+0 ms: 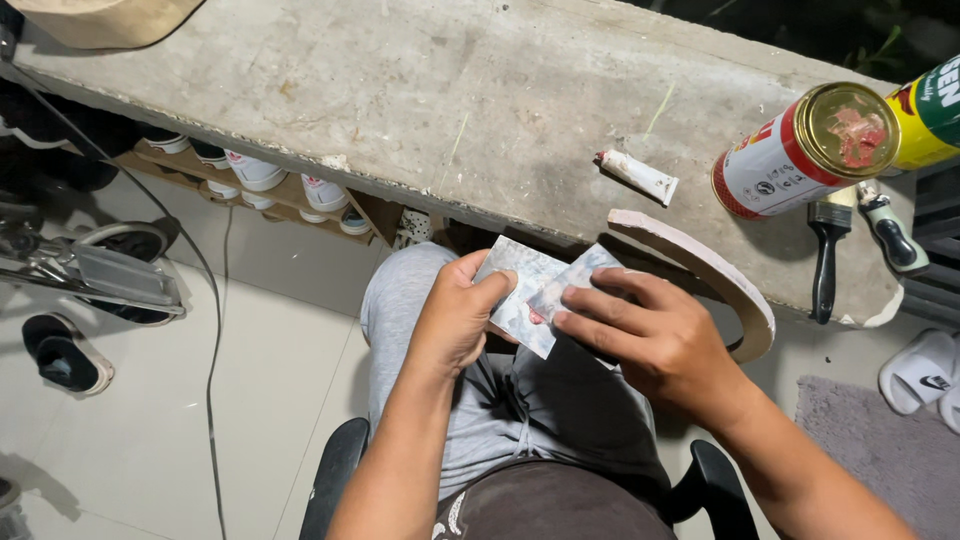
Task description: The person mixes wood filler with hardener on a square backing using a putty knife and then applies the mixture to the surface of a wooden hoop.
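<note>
A: Where does the sandpaper sheet point(530, 295) sit just now?

B: Off the surface point(420, 110), held in the air over the person's lap, just below the surface's near edge. Both hands have it.

A: How does each grip stand?

B: The left hand point(455, 320) is closed on the sheet's left end, thumb on top and fingers curled underneath. The right hand point(650, 335) lies flatter, fingertips point(565, 318) pressing the right part, thumb along the upper edge. So both are grasping the sheet.

A: And its long axis?

B: It runs from upper left to lower right between the two hands, seemingly folded or doubled. Neither hand is nearer; each takes one end.

A: What lies close by?

B: A curved pale board piece point(715, 280) juts over the near edge just beside the right hand. Farther along the surface are a small glue tube point(640, 175), a red and white can point(800, 150) on its side, and a paintbrush point(825, 255) towards the right corner.
</note>
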